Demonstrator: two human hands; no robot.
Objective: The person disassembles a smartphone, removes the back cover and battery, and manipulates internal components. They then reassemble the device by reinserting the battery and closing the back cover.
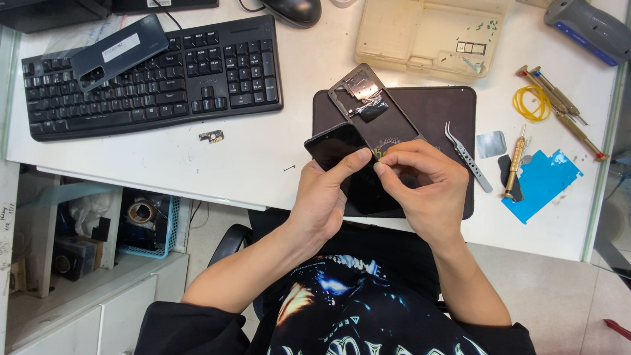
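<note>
1. Black glossy slab-shaped phone (342,158): held above the near edge of the white table (263,158), over a dark rectangular work mat (440,108).
2. Left hand (322,197): wrapped around the phone's left edge, thumb laid across the glass.
3. Right hand (427,187): fingertips pressed together, pinching a small part at the phone's right edge; what the part is cannot be told.
4. Risk, judged: the phone hangs over the table edge, so a slipping grip could drop it; a hard pull on the pinched part could tear it.
5. On the mat: one grey phone frame (371,98).
6. Right of the mat: one pair of steel tweezers (467,158), four brass-handled screwdrivers (559,102) as far as can be counted, one yellow rubber band (531,104), one blue film sheet (542,184).
7. Far: one beige plastic parts tray (427,33).
8. Far left: one black keyboard (158,75).
</note>
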